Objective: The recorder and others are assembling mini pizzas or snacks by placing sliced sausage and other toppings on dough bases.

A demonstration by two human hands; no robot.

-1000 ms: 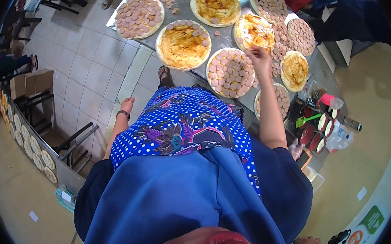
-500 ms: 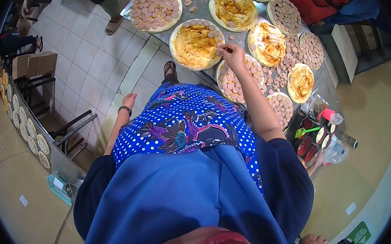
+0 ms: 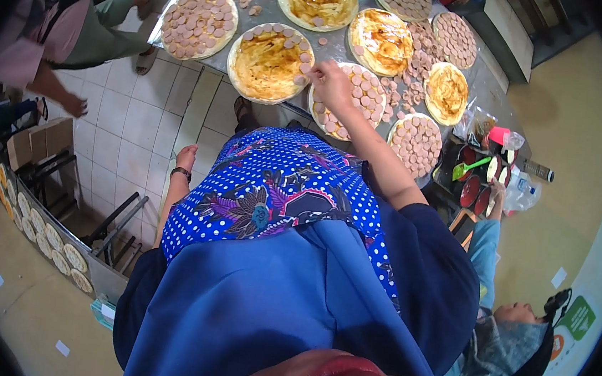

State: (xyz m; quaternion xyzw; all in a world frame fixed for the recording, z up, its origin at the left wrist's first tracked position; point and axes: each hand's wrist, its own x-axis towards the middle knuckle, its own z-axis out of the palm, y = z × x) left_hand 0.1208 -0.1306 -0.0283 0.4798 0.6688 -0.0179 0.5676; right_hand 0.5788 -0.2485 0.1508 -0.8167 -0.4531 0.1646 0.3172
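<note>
My right hand (image 3: 330, 87) is over the near side of the metal table, at the right edge of a round dough base (image 3: 264, 77) coated with brown sauce. Its fingertips are pinched together beside a pink sausage slice (image 3: 300, 80); whatever lies between them is too small to make out. Sausage slices line the upper and right rim of this base. Just under my wrist is another base (image 3: 359, 93), covered with slices. Down at my left side hangs my left hand (image 3: 185, 158), a dark band on its wrist, fingers curled in and seemingly empty.
More bases, some sauced (image 3: 317, 0), some sliced over (image 3: 199, 25), crowd the table beside a heap of loose slices (image 3: 421, 55). At right, a person's hand (image 3: 496, 194) reaches among red pans (image 3: 470, 190). Another person (image 3: 63, 42) stands at left; smaller bases (image 3: 53, 236) line a side table.
The view has shifted, so the table sits farther left. My right hand stays at the same base's edge, drawn back slightly. A person has come in at left; the one at right shows more.
</note>
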